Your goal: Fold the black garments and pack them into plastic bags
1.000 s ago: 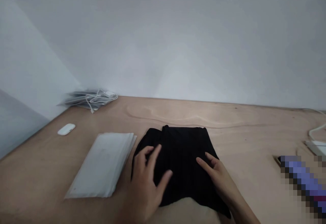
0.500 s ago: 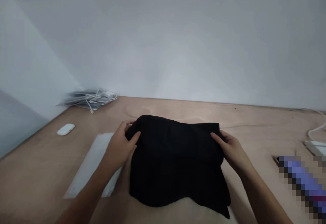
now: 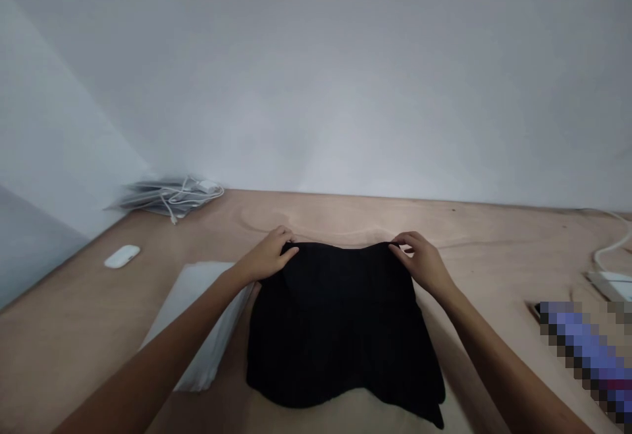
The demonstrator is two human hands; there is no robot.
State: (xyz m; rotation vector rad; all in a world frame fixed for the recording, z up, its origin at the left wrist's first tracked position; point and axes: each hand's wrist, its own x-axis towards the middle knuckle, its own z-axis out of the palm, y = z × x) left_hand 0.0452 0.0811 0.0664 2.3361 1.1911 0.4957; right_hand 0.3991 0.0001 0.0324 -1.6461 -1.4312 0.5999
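A piece of black cloth (image 3: 340, 322), perhaps a garment, hangs or lies spread before me over the wooden table (image 3: 469, 243); its exact kind is not clear. My left hand (image 3: 271, 253) pinches its upper left corner between thumb and fingers. At the upper right corner, my right hand (image 3: 419, 257) grips the edge in the same way. The top edge runs between both hands with a slight sag. The lower edge is wavy, with a pointed corner at bottom right. Under my left forearm lies a stack of translucent white plastic bags (image 3: 197, 328), partly covered.
A white earbud case (image 3: 122, 256) rests at the left. Grey packets (image 3: 162, 197) with a white cable on top sit in the back left corner against the wall. To the right are a pixelated purple object (image 3: 587, 348) and a white device (image 3: 612, 286) with a cable.
Both hands have shifted along the cloth's top edge toward its corners and closer together. The top edge now looks straighter and narrower, and the fold at its upper left has smoothed out.
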